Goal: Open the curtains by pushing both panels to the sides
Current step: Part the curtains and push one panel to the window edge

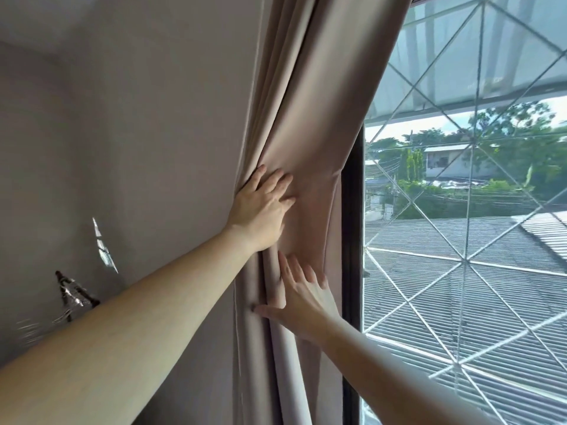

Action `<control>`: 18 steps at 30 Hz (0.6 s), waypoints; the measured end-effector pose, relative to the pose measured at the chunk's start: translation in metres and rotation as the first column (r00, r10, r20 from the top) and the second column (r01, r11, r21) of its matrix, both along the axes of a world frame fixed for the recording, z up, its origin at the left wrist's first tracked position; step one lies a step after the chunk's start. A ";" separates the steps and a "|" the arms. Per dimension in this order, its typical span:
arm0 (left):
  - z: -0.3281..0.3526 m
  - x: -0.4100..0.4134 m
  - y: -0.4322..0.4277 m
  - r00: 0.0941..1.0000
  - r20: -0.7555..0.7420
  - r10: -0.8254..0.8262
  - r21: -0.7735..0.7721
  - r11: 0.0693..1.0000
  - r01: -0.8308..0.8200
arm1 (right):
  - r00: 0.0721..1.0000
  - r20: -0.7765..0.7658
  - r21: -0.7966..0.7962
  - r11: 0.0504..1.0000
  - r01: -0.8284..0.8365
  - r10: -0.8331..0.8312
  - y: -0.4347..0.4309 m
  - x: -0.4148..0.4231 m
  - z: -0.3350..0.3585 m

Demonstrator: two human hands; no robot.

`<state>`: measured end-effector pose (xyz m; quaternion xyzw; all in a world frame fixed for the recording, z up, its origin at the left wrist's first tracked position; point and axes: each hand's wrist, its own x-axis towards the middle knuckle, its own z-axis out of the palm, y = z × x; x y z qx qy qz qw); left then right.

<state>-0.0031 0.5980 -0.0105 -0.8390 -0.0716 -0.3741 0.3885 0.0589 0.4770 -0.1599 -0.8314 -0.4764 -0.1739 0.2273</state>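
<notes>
A beige curtain panel (310,111) hangs bunched in folds at the left edge of the window (460,210). My left hand (260,207) lies flat on the folds, fingers spread, pressing the fabric toward the wall. Below it my right hand (302,305) also rests flat on the folds, fingers apart and thumb pointing left. Neither hand closes around the cloth. Only this one panel is in view; the other is out of frame.
A plain grey wall (122,148) fills the left half, with a patch of reflected light (104,246) low down. The dark window frame (352,240) runs beside the curtain. Diamond-pattern bars cross the glass; roofs and trees lie outside.
</notes>
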 end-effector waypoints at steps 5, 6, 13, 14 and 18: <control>-0.001 -0.008 0.018 1.000 0.009 0.017 -0.017 1.000 -0.017 | 1.000 -0.005 -0.023 1.000 -0.012 0.012 0.014 -0.004 -0.001; -0.001 -0.009 0.020 1.000 0.011 0.019 -0.019 1.000 -0.019 | 1.000 0.001 -0.031 0.999 -0.013 0.013 0.016 -0.004 -0.002; -0.008 -0.012 0.017 1.000 0.019 -0.009 -0.008 1.000 0.009 | 1.000 0.006 -0.066 0.998 -0.008 0.009 0.011 -0.009 -0.005; -0.009 -0.012 0.014 1.000 0.019 -0.016 -0.007 1.000 0.016 | 1.000 0.006 -0.075 0.997 -0.004 0.004 0.008 -0.010 -0.005; -0.014 -0.012 0.002 0.999 0.014 -0.036 -0.012 0.999 0.037 | 1.000 0.016 -0.080 0.997 0.003 -0.001 -0.011 -0.011 -0.009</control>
